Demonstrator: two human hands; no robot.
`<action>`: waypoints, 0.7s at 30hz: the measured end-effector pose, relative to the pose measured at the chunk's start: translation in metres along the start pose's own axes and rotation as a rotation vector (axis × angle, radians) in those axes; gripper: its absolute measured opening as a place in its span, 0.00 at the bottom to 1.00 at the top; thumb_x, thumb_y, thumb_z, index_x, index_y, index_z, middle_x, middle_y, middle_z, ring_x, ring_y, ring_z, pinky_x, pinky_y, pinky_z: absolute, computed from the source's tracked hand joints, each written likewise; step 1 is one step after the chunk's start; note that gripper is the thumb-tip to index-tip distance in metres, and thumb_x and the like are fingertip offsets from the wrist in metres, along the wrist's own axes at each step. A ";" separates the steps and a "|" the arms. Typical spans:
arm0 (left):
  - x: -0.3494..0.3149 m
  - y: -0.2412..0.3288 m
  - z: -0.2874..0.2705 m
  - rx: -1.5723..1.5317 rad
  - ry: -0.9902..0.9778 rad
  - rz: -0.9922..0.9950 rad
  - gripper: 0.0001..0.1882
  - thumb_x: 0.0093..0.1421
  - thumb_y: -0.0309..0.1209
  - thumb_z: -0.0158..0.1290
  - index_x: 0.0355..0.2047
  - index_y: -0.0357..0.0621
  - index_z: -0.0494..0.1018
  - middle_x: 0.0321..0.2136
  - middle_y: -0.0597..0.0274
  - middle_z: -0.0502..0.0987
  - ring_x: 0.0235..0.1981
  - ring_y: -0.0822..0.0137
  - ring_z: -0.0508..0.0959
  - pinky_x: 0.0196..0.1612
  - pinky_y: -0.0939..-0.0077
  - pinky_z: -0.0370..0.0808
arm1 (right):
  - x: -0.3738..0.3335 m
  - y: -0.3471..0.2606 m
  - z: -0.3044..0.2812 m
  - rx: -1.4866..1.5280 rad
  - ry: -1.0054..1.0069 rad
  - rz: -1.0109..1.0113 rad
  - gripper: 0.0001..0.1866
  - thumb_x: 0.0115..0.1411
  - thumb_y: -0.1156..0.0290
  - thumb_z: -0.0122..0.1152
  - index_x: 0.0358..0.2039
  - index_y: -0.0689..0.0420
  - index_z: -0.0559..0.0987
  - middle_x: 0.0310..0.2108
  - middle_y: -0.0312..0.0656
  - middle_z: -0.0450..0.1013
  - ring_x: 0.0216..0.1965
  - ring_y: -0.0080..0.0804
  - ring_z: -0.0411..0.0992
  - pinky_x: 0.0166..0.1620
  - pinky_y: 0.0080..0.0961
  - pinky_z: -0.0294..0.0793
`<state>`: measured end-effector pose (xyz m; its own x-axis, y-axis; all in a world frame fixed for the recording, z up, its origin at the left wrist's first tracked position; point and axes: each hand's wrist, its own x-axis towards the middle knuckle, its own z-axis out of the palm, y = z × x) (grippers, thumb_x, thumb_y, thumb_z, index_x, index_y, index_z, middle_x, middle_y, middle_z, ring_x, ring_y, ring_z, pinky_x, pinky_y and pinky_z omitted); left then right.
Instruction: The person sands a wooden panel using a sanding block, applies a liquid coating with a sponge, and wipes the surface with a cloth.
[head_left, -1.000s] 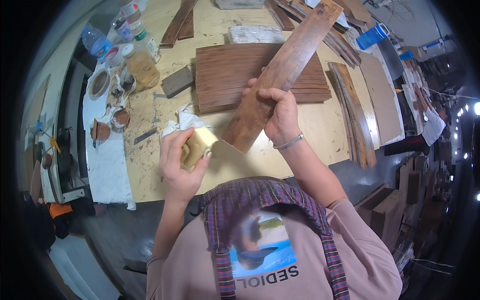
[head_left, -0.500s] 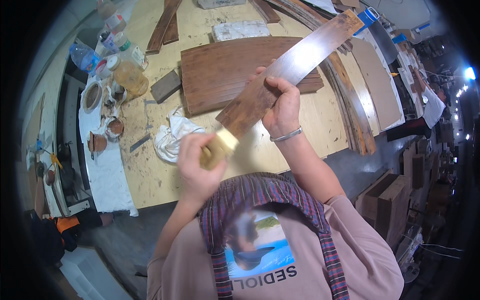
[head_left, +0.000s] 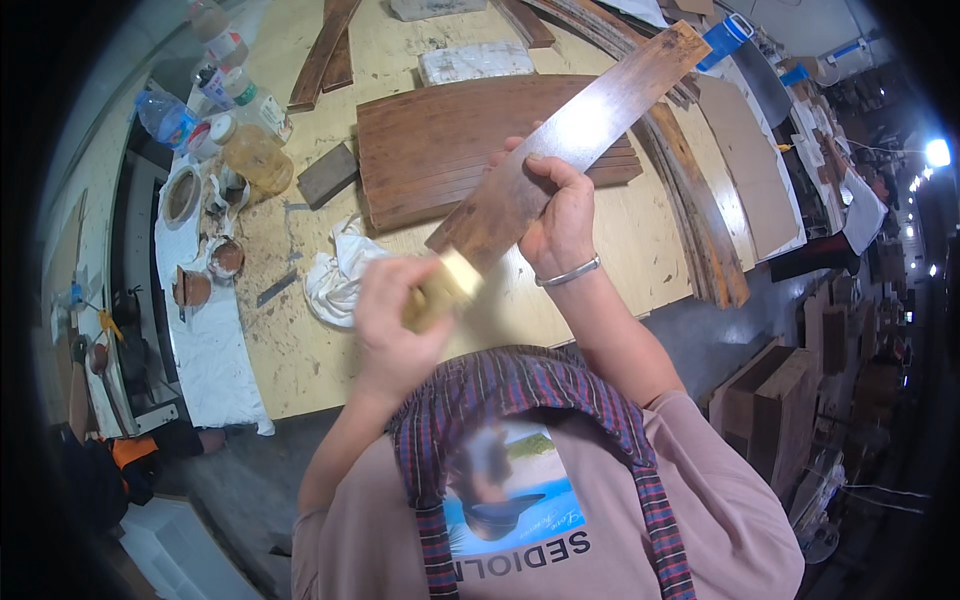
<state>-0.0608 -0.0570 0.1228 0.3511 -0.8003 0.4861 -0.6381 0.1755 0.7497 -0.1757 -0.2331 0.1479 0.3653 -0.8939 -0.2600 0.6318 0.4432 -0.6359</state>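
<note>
My right hand is closed round a dark brown, glossy wooden board, thumb on top and fingertips at its far edge. The board is tilted, its upper end toward the far right. At its lower end, my left hand grips a yellowish pad against the wood; motion smears both hand and pad, and whether the pad is a sponge or folded sheet I cannot tell. Behind the held board lies a stack of brown boards. A crumpled white cloth sits beyond my left hand.
A dark block lies left of the stack. Plastic bottles, a jar of amber liquid and small pots stand along the table's left side. Long wooden strips line the right side. A white-wrapped block lies behind.
The yellowish pad has shifted slightly right at the board's lower end. The held board keeps nearly the same pose, and the whole view has moved a little.
</note>
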 end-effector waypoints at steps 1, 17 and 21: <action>-0.008 0.005 0.000 -0.062 -0.072 0.024 0.24 0.41 0.21 0.65 0.43 0.39 0.76 0.37 0.57 0.74 0.36 0.63 0.74 0.35 0.73 0.72 | -0.002 -0.001 0.002 -0.009 0.000 0.016 0.27 0.54 0.81 0.47 0.58 0.61 0.64 0.44 0.52 0.73 0.44 0.50 0.75 0.51 0.48 0.76; 0.012 -0.027 -0.021 0.119 0.119 -0.014 0.26 0.40 0.16 0.59 0.45 0.40 0.78 0.38 0.58 0.77 0.37 0.65 0.76 0.41 0.75 0.73 | -0.003 0.001 -0.004 -0.047 -0.005 -0.058 0.28 0.54 0.80 0.48 0.58 0.60 0.63 0.44 0.52 0.73 0.44 0.50 0.75 0.51 0.50 0.77; 0.020 -0.009 -0.021 0.092 0.023 0.113 0.27 0.41 0.13 0.55 0.45 0.39 0.78 0.39 0.57 0.76 0.40 0.62 0.75 0.43 0.72 0.73 | -0.004 -0.003 -0.004 -0.058 -0.008 -0.056 0.28 0.54 0.79 0.49 0.58 0.60 0.63 0.44 0.52 0.73 0.44 0.49 0.75 0.51 0.49 0.76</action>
<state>-0.0338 -0.0624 0.1355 0.2888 -0.7646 0.5762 -0.7340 0.2095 0.6460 -0.1824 -0.2309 0.1479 0.3365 -0.9163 -0.2172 0.6107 0.3879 -0.6904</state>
